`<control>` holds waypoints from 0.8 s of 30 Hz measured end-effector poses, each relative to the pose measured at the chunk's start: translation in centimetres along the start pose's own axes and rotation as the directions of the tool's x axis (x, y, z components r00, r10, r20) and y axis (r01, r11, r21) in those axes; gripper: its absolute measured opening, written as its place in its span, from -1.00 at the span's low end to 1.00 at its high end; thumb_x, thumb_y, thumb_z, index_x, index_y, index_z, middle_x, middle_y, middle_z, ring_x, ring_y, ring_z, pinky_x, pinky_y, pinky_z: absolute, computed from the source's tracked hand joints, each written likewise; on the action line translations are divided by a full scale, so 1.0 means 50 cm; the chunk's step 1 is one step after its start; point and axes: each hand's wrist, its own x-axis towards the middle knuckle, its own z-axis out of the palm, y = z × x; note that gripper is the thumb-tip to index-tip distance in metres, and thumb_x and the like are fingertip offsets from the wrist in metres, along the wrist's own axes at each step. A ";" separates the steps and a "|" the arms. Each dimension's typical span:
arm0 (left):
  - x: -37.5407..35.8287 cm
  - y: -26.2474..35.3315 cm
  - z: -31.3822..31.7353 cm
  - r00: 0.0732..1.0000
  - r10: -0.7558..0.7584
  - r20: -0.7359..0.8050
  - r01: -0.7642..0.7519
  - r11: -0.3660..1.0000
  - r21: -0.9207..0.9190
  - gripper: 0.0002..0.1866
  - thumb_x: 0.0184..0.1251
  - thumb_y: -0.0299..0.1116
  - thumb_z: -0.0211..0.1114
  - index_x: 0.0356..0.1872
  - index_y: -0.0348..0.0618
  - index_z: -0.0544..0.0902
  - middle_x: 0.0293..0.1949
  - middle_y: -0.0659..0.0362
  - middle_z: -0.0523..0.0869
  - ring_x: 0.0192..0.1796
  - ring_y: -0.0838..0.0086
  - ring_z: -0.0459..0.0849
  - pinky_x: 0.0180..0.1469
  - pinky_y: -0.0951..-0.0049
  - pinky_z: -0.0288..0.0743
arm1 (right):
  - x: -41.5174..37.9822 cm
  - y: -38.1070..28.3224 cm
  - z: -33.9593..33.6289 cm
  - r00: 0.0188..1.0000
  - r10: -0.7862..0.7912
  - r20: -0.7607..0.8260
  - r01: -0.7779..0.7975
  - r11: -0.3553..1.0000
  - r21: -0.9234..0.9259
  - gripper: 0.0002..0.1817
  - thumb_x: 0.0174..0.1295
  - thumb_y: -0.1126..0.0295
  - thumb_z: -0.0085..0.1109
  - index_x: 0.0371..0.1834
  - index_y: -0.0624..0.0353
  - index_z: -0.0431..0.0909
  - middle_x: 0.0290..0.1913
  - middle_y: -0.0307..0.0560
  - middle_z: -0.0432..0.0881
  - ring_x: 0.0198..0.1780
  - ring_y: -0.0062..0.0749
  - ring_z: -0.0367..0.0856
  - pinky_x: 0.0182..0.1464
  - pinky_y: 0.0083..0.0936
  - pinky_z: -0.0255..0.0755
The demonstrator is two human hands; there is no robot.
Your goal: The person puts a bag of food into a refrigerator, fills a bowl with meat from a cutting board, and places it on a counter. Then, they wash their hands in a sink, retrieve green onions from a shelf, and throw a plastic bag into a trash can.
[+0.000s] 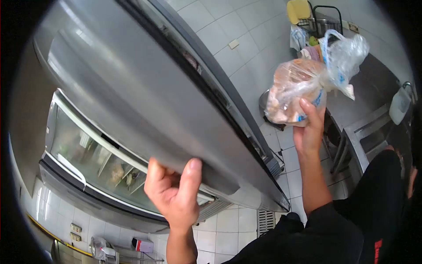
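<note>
My left hand (173,189) is closed on the edge of a grey refrigerator door (145,101), thumb on the outer face and fingers curled behind the edge. The door stands ajar, with a dark seal along its far side. Raised in my right hand (310,127) is a clear plastic bag (299,90) of pinkish pieces that look like raw meat. Its neck is tied, and the loose top with blue print flares to the right. My thumb presses on the bag's near side; the other fingers are mostly hidden behind it.
A glass-fronted refrigerator (96,154) with food on its racks stands at left. To the right are a metal counter (351,101), a sink (373,136) and a white jug (400,105). A floor drain (266,221) lies in the tiles. Someone's black-clothed leg (373,189) is at right.
</note>
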 end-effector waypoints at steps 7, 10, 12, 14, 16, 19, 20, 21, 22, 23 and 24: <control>-0.111 0.030 -0.095 0.973 0.063 -0.223 -0.087 0.991 -0.100 -0.61 0.34 -0.43 0.10 0.14 -0.39 0.38 -0.08 0.03 0.60 -0.04 0.43 0.56 0.13 0.41 0.38 | -0.071 0.014 0.127 0.995 -0.053 0.083 0.051 0.998 0.032 -0.15 0.08 0.53 0.17 0.48 0.21 -0.01 0.34 0.04 0.23 0.39 -0.20 0.21 0.44 -0.25 0.06; -0.170 0.044 -0.145 0.956 0.058 -0.289 -0.111 0.979 -0.171 -0.63 0.40 -0.39 0.04 0.16 -0.35 0.38 -0.10 0.07 0.61 -0.07 0.44 0.58 0.08 0.40 0.43 | -0.100 0.024 0.171 0.994 -0.063 0.095 0.060 0.998 0.037 -0.13 0.07 0.56 0.16 0.49 0.21 -0.04 0.34 0.02 0.22 0.39 -0.20 0.21 0.44 -0.25 0.06; -0.196 0.056 -0.174 0.922 0.062 -0.382 -0.141 0.973 -0.182 -0.68 0.39 -0.36 0.07 0.07 -0.33 0.41 -0.16 0.09 0.61 -0.14 0.47 0.57 -0.03 0.45 0.44 | -0.116 0.027 0.206 0.992 -0.074 0.101 0.070 0.996 0.049 -0.12 0.07 0.59 0.15 0.50 0.20 -0.06 0.35 0.01 0.22 0.38 -0.22 0.22 0.44 -0.25 0.04; -0.221 0.068 -0.191 0.837 0.055 -0.544 -0.162 0.975 -0.152 -0.76 0.31 -0.36 0.16 -0.11 -0.31 0.47 -0.26 0.11 0.60 -0.26 0.52 0.56 -0.19 0.54 0.44 | -0.127 0.030 0.230 0.991 -0.073 0.114 0.066 0.995 0.068 -0.13 0.08 0.60 0.15 0.50 0.19 -0.05 0.37 0.03 0.20 0.38 -0.22 0.23 0.43 -0.26 0.05; -0.249 0.061 -0.221 0.778 0.117 -0.618 -0.173 0.984 -0.032 -0.76 0.33 -0.32 0.13 -0.13 -0.30 0.48 -0.26 0.12 0.61 -0.25 0.50 0.56 -0.17 0.52 0.44 | -0.133 0.028 0.258 0.988 -0.109 0.108 0.101 0.992 0.076 -0.13 0.08 0.60 0.15 0.50 0.19 -0.05 0.39 0.05 0.19 0.38 -0.21 0.22 0.43 -0.25 0.07; -0.298 0.051 -0.272 0.718 0.129 -0.684 -0.061 0.991 0.123 -0.75 0.36 -0.36 0.00 -0.10 -0.34 0.50 -0.25 0.10 0.62 -0.24 0.44 0.57 -0.13 0.46 0.45 | -0.141 0.038 0.280 0.976 -0.199 0.086 0.193 0.979 0.069 -0.12 0.09 0.60 0.17 0.50 0.18 -0.05 0.40 0.07 0.17 0.39 -0.19 0.22 0.43 -0.23 0.09; -0.307 0.046 -0.290 0.686 0.202 -0.699 -0.055 0.972 0.227 -0.74 0.38 -0.37 -0.03 -0.12 -0.36 0.52 -0.28 0.09 0.63 -0.27 0.42 0.60 -0.20 0.44 0.50 | -0.143 0.043 0.289 0.969 -0.233 0.077 0.229 0.971 0.067 -0.12 0.09 0.60 0.18 0.50 0.18 -0.05 0.41 0.07 0.16 0.40 -0.18 0.21 0.43 -0.22 0.09; -0.316 0.032 -0.305 0.651 0.277 -0.706 -0.044 0.943 0.330 -0.73 0.40 -0.38 -0.07 -0.14 -0.38 0.53 -0.30 0.07 0.64 -0.30 0.39 0.63 -0.26 0.43 0.54 | -0.145 0.047 0.295 0.972 -0.225 0.073 0.220 0.972 0.080 -0.13 0.10 0.63 0.17 0.50 0.18 -0.05 0.41 0.07 0.17 0.39 -0.17 0.22 0.42 -0.21 0.10; -0.331 0.029 -0.321 0.622 0.254 -0.741 -0.045 0.956 0.290 -0.72 0.39 -0.40 -0.08 -0.21 -0.40 0.55 -0.35 0.05 0.65 -0.38 0.38 0.64 -0.36 0.43 0.55 | -0.148 0.053 0.304 0.970 -0.228 0.091 0.220 0.971 0.089 -0.12 0.09 0.64 0.18 0.49 0.18 -0.04 0.40 0.06 0.18 0.39 -0.17 0.23 0.42 -0.22 0.12; -0.346 0.025 -0.338 0.591 0.229 -0.773 -0.049 0.967 0.249 -0.71 0.38 -0.42 -0.09 -0.29 -0.42 0.57 -0.41 0.03 0.65 -0.47 0.37 0.64 -0.47 0.44 0.56 | -0.151 0.059 0.315 0.967 -0.230 0.106 0.221 0.971 0.097 -0.12 0.08 0.65 0.19 0.49 0.18 -0.04 0.40 0.06 0.19 0.38 -0.17 0.25 0.41 -0.23 0.15; -0.352 0.023 -0.348 0.598 0.324 -0.733 -0.018 0.920 0.391 -0.71 0.38 -0.41 -0.09 -0.31 -0.42 0.57 -0.43 0.03 0.65 -0.50 0.37 0.63 -0.50 0.45 0.55 | -0.156 0.065 0.322 0.966 -0.231 0.117 0.220 0.970 0.101 -0.12 0.07 0.66 0.20 0.48 0.18 -0.04 0.39 0.05 0.20 0.37 -0.18 0.26 0.40 -0.23 0.17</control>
